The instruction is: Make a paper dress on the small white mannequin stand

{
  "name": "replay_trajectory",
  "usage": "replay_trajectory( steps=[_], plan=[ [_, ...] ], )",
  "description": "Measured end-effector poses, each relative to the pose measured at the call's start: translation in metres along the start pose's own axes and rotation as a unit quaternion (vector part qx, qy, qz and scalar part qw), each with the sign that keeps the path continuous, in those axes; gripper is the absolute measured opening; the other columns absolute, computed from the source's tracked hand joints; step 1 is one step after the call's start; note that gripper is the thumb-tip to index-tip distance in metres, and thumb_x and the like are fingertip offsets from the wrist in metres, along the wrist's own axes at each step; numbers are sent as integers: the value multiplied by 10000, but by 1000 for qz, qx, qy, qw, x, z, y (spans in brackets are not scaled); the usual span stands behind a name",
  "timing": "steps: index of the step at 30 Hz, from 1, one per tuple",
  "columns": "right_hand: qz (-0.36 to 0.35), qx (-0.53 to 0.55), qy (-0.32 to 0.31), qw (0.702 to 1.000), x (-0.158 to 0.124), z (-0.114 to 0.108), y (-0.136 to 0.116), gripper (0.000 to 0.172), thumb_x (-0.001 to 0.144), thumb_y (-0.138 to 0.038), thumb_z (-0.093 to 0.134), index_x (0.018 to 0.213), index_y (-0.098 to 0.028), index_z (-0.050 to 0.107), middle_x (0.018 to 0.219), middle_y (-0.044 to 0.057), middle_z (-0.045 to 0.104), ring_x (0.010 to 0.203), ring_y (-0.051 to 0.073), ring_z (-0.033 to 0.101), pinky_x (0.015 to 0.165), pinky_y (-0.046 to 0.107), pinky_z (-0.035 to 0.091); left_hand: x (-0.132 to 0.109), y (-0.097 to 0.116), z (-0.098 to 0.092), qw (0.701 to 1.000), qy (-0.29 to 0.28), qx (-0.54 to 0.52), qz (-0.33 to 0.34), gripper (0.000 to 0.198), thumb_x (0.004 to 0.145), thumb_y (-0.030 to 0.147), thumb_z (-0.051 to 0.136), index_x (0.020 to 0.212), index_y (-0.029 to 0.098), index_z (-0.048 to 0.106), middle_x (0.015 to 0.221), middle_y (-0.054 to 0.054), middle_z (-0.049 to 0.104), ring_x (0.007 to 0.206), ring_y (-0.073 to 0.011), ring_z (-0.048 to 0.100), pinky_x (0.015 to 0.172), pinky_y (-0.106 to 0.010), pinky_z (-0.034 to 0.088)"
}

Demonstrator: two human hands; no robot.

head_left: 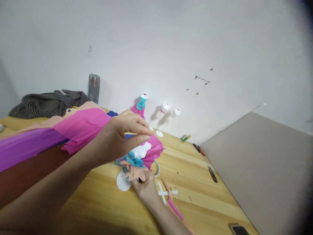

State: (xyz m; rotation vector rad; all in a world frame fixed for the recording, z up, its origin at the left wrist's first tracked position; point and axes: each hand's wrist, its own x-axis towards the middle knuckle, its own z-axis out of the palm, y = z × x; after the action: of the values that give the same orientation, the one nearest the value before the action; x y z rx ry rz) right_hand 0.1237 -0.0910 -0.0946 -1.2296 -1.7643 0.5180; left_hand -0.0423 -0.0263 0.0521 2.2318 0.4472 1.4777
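Note:
In front of me is a white figure [141,150] dressed in crepe paper, tilted over the table. It has pink crepe paper [154,150] on one side and ruffled blue and peach crepe paper [134,172] lower down. My right hand [146,187] is closed round its lower end, at the peach ruffle. Above the figure, my left hand [129,129] has its thumb and fingertips brought together near the top of the pink paper. What lies between those fingertips is too small to make out. A white disc [123,181] lies just left of the ruffle.
Pink crepe paper sheets [85,125] and purple sheets [29,143] lie at left, before a striped cloth [49,104] and flask [94,88]. White figures [162,111] and a dressed figure [141,103] stand by the wall. Right are a white cross [163,193], paper scraps [175,209], a phone [239,229].

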Motion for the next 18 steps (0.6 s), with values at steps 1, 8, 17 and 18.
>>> replay_trajectory(
  steps=[1,8,17,18],
  plan=[
    [-18,-32,-13,999,0,-5,-2,158,746,-201,566,591,-181,590,557,7,529,522,143,494,480,243,386,-1,-1,0,1000,2,4,2,148,808,150,606,810,188,749,815,-57,711,807,-161,609,761,-328,488],
    [-157,-151,-16,976,-1,-59,-32,182,747,-96,549,608,-198,490,536,-37,446,448,95,407,443,230,309,-3,2,-2,998,4,60,15,253,854,101,493,870,166,737,784,-54,649,758,-137,557,675,-290,472],
    [-378,-179,33,908,33,-102,-63,421,803,-41,611,1193,-197,626,683,-6,522,588,124,553,481,240,429,-2,-6,8,997,-8,66,43,255,882,93,485,945,136,728,748,-52,631,777,-137,546,675,-277,455],
    [-382,-192,24,904,38,-103,-64,376,814,-58,610,1164,-191,643,682,-4,521,588,122,549,472,236,422,-2,-6,8,997,-10,66,41,251,883,98,489,949,137,728,750,-51,633,783,-138,547,679,-278,455]
  ],
)
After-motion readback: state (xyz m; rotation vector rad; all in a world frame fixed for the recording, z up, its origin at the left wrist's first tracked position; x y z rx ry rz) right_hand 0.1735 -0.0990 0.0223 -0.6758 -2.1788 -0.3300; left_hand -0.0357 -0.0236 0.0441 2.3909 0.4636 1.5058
